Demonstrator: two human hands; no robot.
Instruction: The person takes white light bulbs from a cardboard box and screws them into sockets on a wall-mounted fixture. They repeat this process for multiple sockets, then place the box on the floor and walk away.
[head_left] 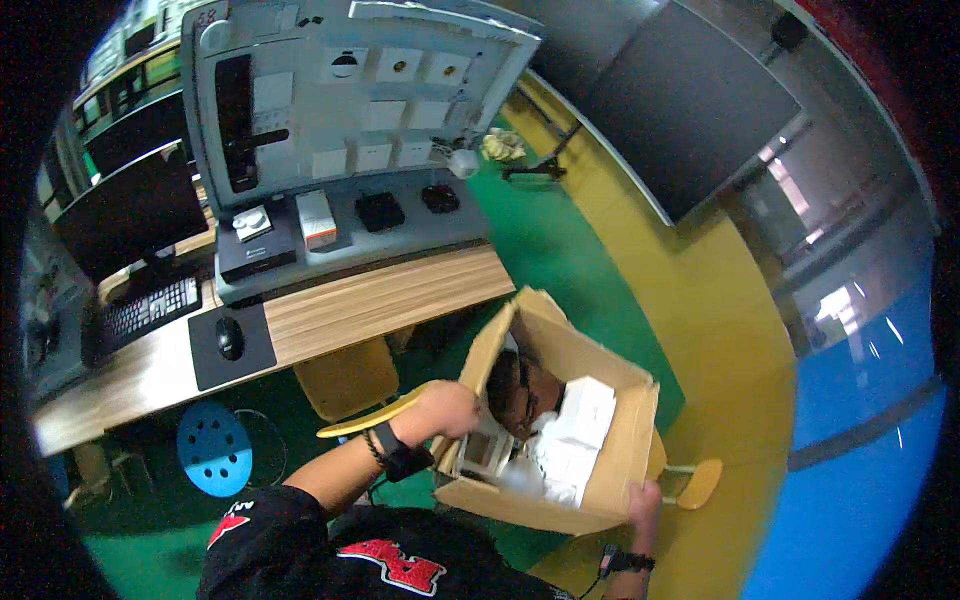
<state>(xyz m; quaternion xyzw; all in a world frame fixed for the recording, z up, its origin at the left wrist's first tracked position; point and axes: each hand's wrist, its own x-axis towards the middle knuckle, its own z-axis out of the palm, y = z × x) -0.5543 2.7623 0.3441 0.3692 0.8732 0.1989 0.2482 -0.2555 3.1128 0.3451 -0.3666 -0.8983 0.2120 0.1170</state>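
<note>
An open cardboard box [625, 455] is between my two hands, tilted, its flaps standing up. My left hand [450, 408] grips its left rim. My right hand [645, 503] holds the near right corner, its fingers partly hidden by the cardboard. Inside lie a white carton [585, 410] and several white pieces, among them a rounded one [522, 478] blurred near the box's front. Part of the inside at the far left is blocked from sight.
A wooden desk [390, 298] at the left carries a mouse [229, 338], a keyboard [150, 308] and a display panel [300, 90] with mounted devices. A blue stool [215, 450] stands below it. A yellow seat [700, 485] is right of the box. A large dark screen [680, 110] stands far right.
</note>
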